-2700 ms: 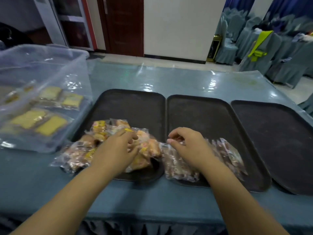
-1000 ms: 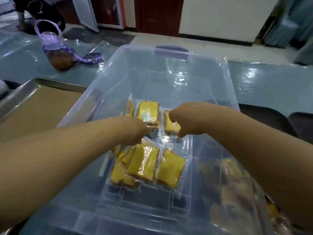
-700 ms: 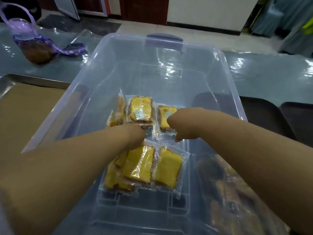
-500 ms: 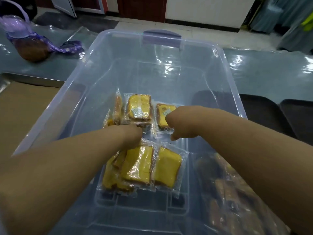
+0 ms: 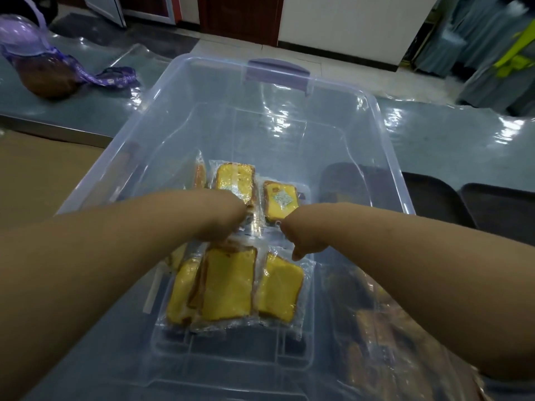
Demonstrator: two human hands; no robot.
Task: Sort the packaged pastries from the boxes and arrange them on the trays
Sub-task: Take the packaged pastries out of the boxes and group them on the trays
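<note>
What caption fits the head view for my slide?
Left hand and right hand reach into clear bin among wrapped yellow cake slices; dark trays beside it.

Both hands left the trays and entered the box; the view swung left with them. Inside the box, the left hand stopped at the near edge of the far-row middle packet. The right hand drew back off the far-row right packet, uncovering it, and stopped between the far row and the near row.
</note>
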